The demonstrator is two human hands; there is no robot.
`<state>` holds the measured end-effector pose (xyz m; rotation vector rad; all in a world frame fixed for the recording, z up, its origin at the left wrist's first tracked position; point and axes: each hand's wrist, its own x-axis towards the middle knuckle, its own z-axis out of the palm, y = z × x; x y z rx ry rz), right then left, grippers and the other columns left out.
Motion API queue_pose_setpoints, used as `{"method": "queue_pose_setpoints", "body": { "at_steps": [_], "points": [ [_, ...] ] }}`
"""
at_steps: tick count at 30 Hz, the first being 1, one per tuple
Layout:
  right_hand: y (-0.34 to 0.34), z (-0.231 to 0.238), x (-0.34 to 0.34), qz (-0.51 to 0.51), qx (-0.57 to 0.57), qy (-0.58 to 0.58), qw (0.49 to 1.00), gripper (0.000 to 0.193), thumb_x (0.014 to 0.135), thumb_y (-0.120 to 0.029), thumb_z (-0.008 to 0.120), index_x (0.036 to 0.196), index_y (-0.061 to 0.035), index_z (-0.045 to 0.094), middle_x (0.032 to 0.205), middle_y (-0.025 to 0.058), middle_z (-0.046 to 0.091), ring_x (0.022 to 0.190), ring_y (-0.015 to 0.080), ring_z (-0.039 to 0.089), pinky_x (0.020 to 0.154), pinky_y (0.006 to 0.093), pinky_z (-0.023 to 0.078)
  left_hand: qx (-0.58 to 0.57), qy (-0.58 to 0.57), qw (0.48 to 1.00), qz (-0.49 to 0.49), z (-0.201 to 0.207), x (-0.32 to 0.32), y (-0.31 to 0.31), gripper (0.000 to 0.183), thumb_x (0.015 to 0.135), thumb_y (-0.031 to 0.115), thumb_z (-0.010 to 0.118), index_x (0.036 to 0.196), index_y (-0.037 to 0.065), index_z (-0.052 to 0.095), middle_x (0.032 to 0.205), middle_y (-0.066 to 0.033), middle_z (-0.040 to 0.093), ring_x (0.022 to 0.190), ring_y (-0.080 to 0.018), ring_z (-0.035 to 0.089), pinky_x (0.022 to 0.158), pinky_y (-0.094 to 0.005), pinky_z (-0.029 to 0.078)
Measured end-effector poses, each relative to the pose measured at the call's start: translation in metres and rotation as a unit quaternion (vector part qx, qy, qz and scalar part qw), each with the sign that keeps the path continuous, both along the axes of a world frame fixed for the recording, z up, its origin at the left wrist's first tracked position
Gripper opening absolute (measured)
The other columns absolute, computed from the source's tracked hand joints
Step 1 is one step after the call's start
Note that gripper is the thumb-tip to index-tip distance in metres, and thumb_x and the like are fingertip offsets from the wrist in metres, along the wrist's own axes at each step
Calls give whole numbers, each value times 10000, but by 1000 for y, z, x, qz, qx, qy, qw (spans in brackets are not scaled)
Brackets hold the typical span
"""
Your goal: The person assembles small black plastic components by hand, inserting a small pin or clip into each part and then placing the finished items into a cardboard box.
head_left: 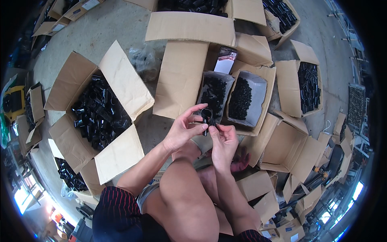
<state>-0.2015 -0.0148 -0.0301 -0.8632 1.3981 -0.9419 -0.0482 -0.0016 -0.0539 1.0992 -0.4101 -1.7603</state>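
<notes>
A black ring-shaped part point(206, 114) with a short stem is held upright between the thumb and fingers of my left hand point(180, 131). Close beside it, my right hand point(224, 146) pinches a small black piece point(213, 122) against the ring part's lower side; its exact kind is too small to tell. Just beyond my hands, two grey trays sit in a cardboard box: the left tray point(228, 82) and the right tray point(258, 93) both hold many tiny black pieces. A phone point(225, 60) leans at the back of that box.
To the left stands an open carton point(66, 88) full of glossy black parts. More cartons of black parts stand at the far side and the right point(288, 86). An open carton point(284, 147) sits right of my knees, with a dark red glove point(241, 159) near it.
</notes>
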Motion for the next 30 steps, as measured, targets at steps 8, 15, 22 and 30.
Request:
{"method": "queue_pose_setpoints", "body": {
  "at_steps": [8,15,22,30],
  "points": [
    [4,-2,-1,-31,6,-5,999,178,935,-63,748,985,-16,583,960,71,688,823,63,599,733,208,486,-1,-25,1000,10,6,-1,3,614,908,-34,692,1466,109,479,1032,-19,649,961,-85,632,817,-252,559],
    [7,2,7,-28,-30,15,999,166,940,-91,750,948,-34,594,952,53,685,830,55,591,760,205,478,-15,-26,999,25,7,2,7,600,900,-41,705,1447,70,484,1073,-51,689,961,-107,674,829,-258,566],
    [7,3,7,10,-32,73,997,163,937,-76,749,939,-27,594,948,64,697,820,59,608,753,203,487,5,-2,999,45,1,-3,7,587,923,-11,700,1454,77,466,1045,-34,687,945,-112,680,845,-274,577],
    [7,-2,10,1,-45,110,993,163,944,-90,746,932,-17,601,924,56,693,771,41,589,684,194,475,44,29,996,68,-1,-6,6,564,937,17,703,1445,79,465,1018,-28,693,956,-124,684,865,-328,599]
  ]
}}
